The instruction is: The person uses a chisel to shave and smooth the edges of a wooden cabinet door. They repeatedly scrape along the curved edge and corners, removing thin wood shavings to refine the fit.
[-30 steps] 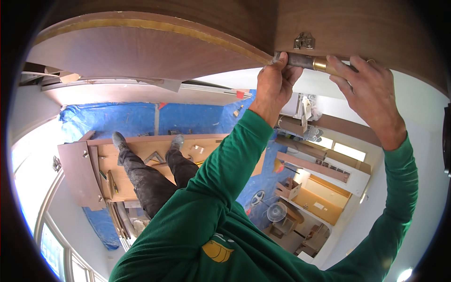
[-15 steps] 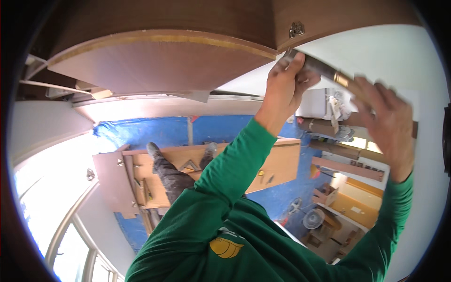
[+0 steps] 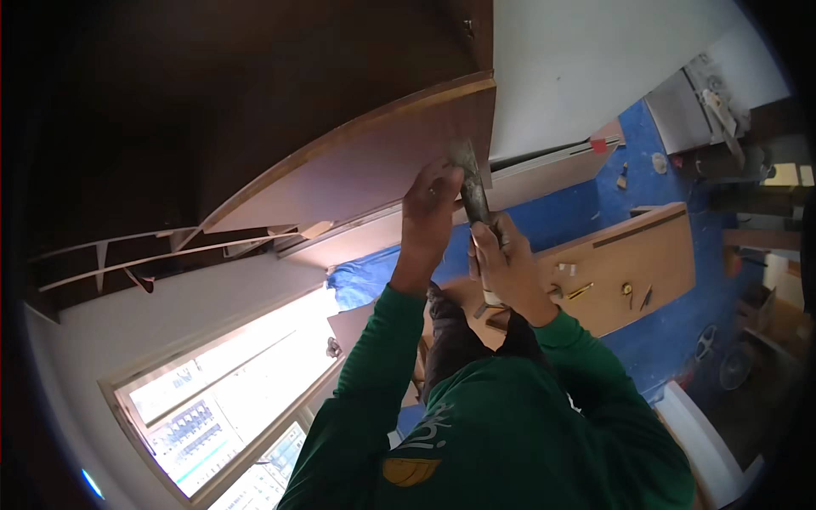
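Left fingers (image 3: 456, 178) and right fingers (image 3: 486, 241) curled around dark tool (image 3: 475, 195), brown panel (image 3: 365, 161) behind, wooden platform (image 3: 667, 255) below

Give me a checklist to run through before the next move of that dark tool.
1. Right hand gripping the dark tool: ok, fingers closed around its lower part.
2. Left hand clear of the tool's upper end: not ok, its fingers are right beside it.
3. Tool's upper end touching the brown panel: cannot tell, it overlaps the panel in view and is blurred.
4. Wooden board free of loose things: not ok, a small yellow object lies there.
5. Footing secure: cannot tell, largely hidden.
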